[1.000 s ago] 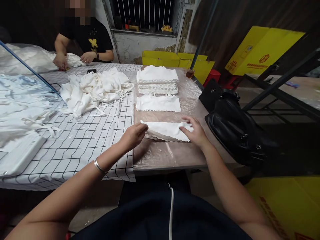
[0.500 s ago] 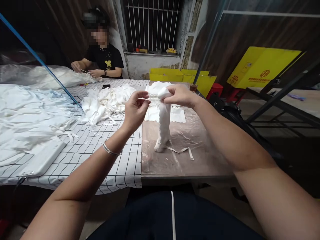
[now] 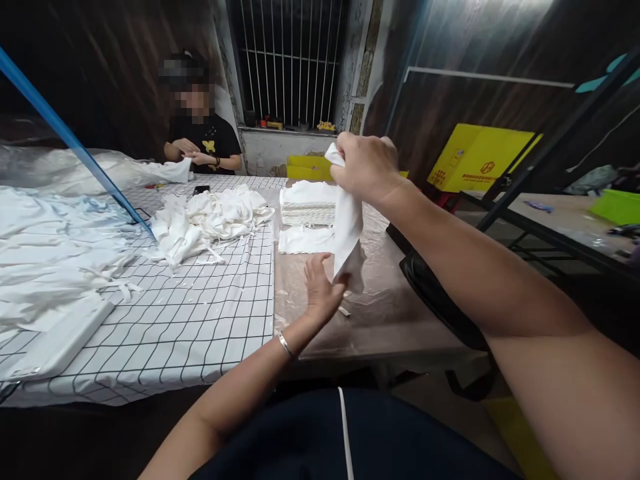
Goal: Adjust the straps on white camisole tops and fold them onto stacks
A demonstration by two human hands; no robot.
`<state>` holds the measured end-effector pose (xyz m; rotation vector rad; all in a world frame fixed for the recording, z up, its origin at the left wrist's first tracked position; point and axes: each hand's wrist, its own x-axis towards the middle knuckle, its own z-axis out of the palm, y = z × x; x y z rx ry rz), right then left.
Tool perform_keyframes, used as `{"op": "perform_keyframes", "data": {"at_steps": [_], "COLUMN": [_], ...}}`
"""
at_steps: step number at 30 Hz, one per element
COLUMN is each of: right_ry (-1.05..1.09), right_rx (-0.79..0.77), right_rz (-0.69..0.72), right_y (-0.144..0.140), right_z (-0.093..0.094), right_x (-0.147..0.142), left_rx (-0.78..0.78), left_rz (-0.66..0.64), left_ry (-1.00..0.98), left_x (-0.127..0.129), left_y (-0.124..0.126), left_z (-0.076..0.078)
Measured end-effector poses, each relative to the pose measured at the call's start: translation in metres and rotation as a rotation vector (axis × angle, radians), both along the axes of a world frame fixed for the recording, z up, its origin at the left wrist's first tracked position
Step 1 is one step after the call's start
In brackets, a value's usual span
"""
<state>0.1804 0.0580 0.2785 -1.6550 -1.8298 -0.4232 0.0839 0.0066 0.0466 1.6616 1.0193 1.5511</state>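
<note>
My right hand (image 3: 367,167) is raised over the table, its fingers closed on the top of a white fabric piece (image 3: 349,223). The cloth hangs straight down from it. Beside its lower end is my left hand (image 3: 323,290), fingers spread apart and thumb at the cloth's edge; whether the thumb touches it I cannot tell. A short end of a narrow strap (image 3: 344,311) shows on the plastic below. Behind the hanging cloth stands a neat stack of folded white pieces (image 3: 307,203), with a flat white piece (image 3: 305,241) in front, partly hidden.
Loose white fabric (image 3: 210,217) lies heaped on the checked tablecloth (image 3: 215,320), with a larger pile (image 3: 55,247) further left. A slanting blue pole (image 3: 95,160) crosses there. Across the table sits a person (image 3: 205,143) handling white cloth. Yellow boxes (image 3: 460,157) stand behind right.
My right hand has lifted the white piece higher and slightly right, and it hangs more unfolded. My left hand has dropped from near its top to its lower end. The view has shifted.
</note>
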Motion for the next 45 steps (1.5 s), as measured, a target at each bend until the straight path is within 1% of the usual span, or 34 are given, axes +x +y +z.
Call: {"op": "perform_keyframes", "data": {"at_steps": [1,3,4,5,6,7,8,9,11,12,13,14,15,16,18,20,21,23,25,27,28,30,32,34,35,37,39,40,41,42,45], "right_ry": [-0.017,0.012,0.057,0.115,0.176,0.234,0.281,0.313,0.343,0.354,0.377,0.41,0.429,0.457,0.514,0.548,0.544,0.523,0.545,0.615,0.663,0.775,0.837,0.796,0.753,0.701,0.745,0.807,0.888,0.978,1.194], "right_rx": [-0.019,-0.086,-0.139,-0.201,-0.276,-0.358,-0.439,-0.524,-0.665,-0.702,-0.713,-0.69,-0.673,-0.64,-0.58,-0.529,-0.51,-0.468,-0.409,-0.426,-0.472,-0.547,-0.517,-0.462,-0.482,-0.635,-0.815,-0.871,-0.882,-0.847,-0.627], "right_rz": [-0.073,-0.183,-0.213,-0.219,-0.219,-0.243,-0.286,-0.331,-0.358,-0.366,-0.374,-0.377,-0.373,-0.349,-0.252,-0.156,-0.13,-0.135,-0.135,-0.111,-0.1,-0.127,-0.235,-0.315,-0.305,-0.208,-0.104,-0.066,-0.02,0.04,0.247], "right_y": [0.001,0.005,0.007,0.009,0.009,0.006,0.001,-0.007,-0.032,-0.048,-0.066,-0.084,-0.103,-0.12,-0.149,-0.168,-0.174,-0.181,-0.183,-0.183,-0.18,-0.171,-0.154,-0.131,-0.12,-0.1,-0.088,-0.085,-0.083,-0.082,-0.08], "right_z": [0.004,0.007,0.004,-0.004,-0.017,-0.034,-0.057,-0.083,-0.14,-0.169,-0.196,-0.219,-0.238,-0.252,-0.269,-0.274,-0.275,-0.275,-0.275,-0.276,-0.276,-0.274,-0.27,-0.264,-0.261,-0.256,-0.251,-0.247,-0.242,-0.235,-0.203], "right_x": [0.01,0.041,0.06,0.08,0.099,0.115,0.127,0.134,0.138,0.136,0.133,0.129,0.127,0.125,0.122,0.118,0.115,0.109,0.105,0.109,0.113,0.124,0.134,0.139,0.14,0.139,0.138,0.139,0.14,0.141,0.143], "left_rx": [-0.027,-0.106,-0.139,-0.161,-0.171,-0.177,-0.177,-0.167,-0.136,-0.126,-0.123,-0.126,-0.133,-0.136,-0.124,-0.092,-0.072,-0.023,0.028,0.044,0.02,-0.091,-0.19,-0.223,-0.244,-0.358,-0.469,-0.496,-0.507,-0.514,-0.542], "left_rz": [-0.064,-0.192,-0.229,-0.243,-0.248,-0.253,-0.261,-0.276,-0.334,-0.375,-0.415,-0.446,-0.458,-0.447,-0.386,-0.316,-0.288,-0.232,-0.152,-0.083,-0.083,-0.153,-0.192,-0.179,-0.218,-0.432,-0.652,-0.721,-0.768,-0.804,-0.892], "left_ry": [0.019,0.031,0.031,0.035,0.05,0.081,0.125,0.187,0.354,0.445,0.533,0.608,0.667,0.711,0.776,0.814,0.826,0.831,0.829,0.852,0.873,0.893,0.841,0.751,0.725,0.733,0.744,0.711,0.641,0.538,0.204], "left_x": [-0.003,-0.019,-0.029,-0.041,-0.052,-0.063,-0.073,-0.081,-0.096,-0.102,-0.107,-0.111,-0.114,-0.117,-0.118,-0.116,-0.114,-0.11,-0.11,-0.114,-0.117,-0.121,-0.119,-0.11,-0.104,-0.093,-0.086,-0.084,-0.084,-0.085,-0.087], "left_y": [0.009,0.028,0.035,0.041,0.045,0.046,0.046,0.043,0.03,0.02,0.009,-0.002,-0.013,-0.023,-0.037,-0.044,-0.046,-0.047,-0.048,-0.048,-0.047,-0.039,-0.022,0.003,0.017,0.042,0.06,0.066,0.071,0.074,0.079], "left_z": [0.0,0.006,0.011,0.016,0.02,0.023,0.023,0.02,0.006,-0.004,-0.014,-0.024,-0.032,-0.039,-0.048,-0.053,-0.054,-0.057,-0.057,-0.054,-0.051,-0.042,-0.033,-0.026,-0.024,-0.021,-0.017,-0.013,-0.009,-0.002,0.025]}}
